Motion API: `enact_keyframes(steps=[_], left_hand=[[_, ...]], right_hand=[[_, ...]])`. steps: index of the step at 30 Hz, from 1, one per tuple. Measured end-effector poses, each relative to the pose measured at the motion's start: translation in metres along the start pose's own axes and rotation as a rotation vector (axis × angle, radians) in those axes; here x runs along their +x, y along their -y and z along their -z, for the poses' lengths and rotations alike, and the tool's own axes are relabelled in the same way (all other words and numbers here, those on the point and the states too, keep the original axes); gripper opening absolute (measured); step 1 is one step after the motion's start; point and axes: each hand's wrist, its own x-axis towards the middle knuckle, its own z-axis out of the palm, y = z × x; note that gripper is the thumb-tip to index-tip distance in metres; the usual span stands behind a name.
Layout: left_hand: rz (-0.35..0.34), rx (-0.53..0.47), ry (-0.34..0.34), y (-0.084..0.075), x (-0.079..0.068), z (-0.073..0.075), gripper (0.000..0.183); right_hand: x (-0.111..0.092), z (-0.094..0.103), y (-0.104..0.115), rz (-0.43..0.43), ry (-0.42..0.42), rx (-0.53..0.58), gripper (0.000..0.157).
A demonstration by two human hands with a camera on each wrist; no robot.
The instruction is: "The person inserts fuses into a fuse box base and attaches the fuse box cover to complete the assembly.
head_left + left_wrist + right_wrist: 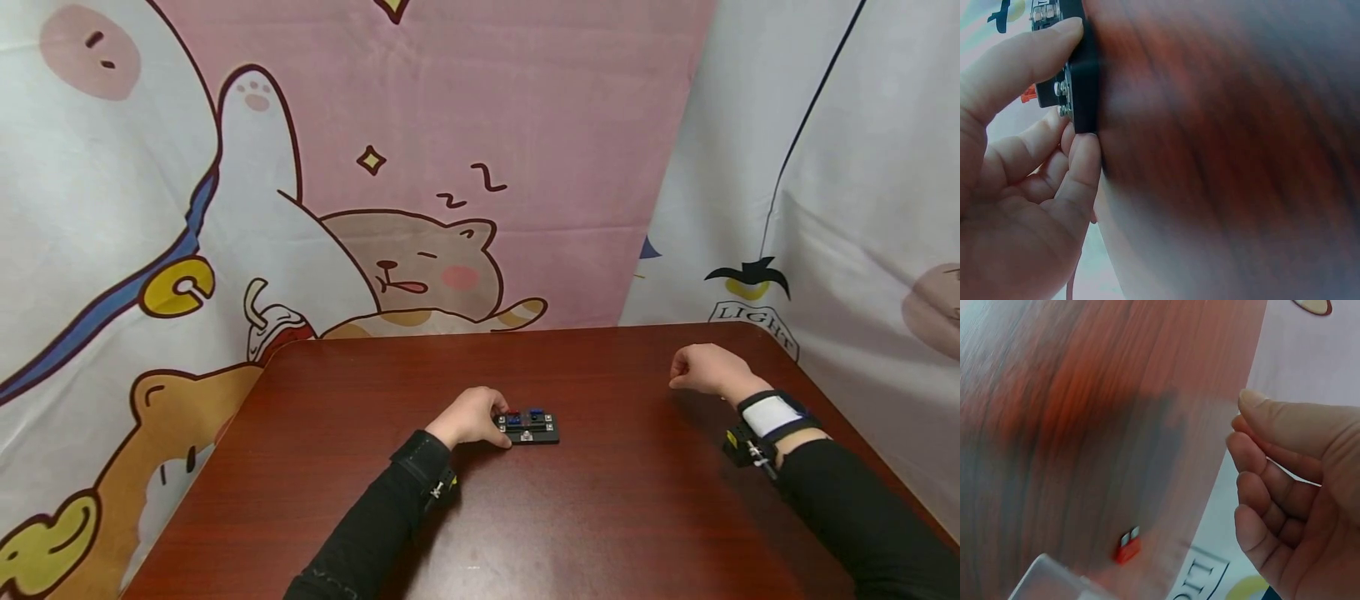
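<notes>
A small black fuse block [528,427], with red and blue pieces on top and metal screws, stands at mid table. My left hand [471,417] pinches its left end. In the left wrist view, the thumb [1063,28] presses one side and fingertips meet its lower end [1085,119]. My right hand [708,369] hovers above the table's far right part, fingers curled and thumb tip close to the index finger, with nothing visible between them. Below it in the right wrist view lies a red blade fuse [1127,548] with two metal prongs.
A corner of a clear plastic box [1047,581] shows near the red fuse in the right wrist view. The reddish-brown table [600,508] ends at its far and right edges, where a printed cloth [570,167] hangs behind.
</notes>
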Motion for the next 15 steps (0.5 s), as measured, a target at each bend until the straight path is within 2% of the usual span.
enact_keyframes(steps=[5, 15], left_hand=[[-0.003, 0.003, -0.004, -0.001, 0.001, 0.000, 0.047], [-0.002, 0.005, -0.007, 0.000, 0.001, 0.000, 0.047]], right_hand=[[-0.004, 0.001, -0.019, -0.086, 0.028, 0.037, 0.014], [-0.015, 0.007, -0.044, -0.171, 0.052, 0.049, 0.016]])
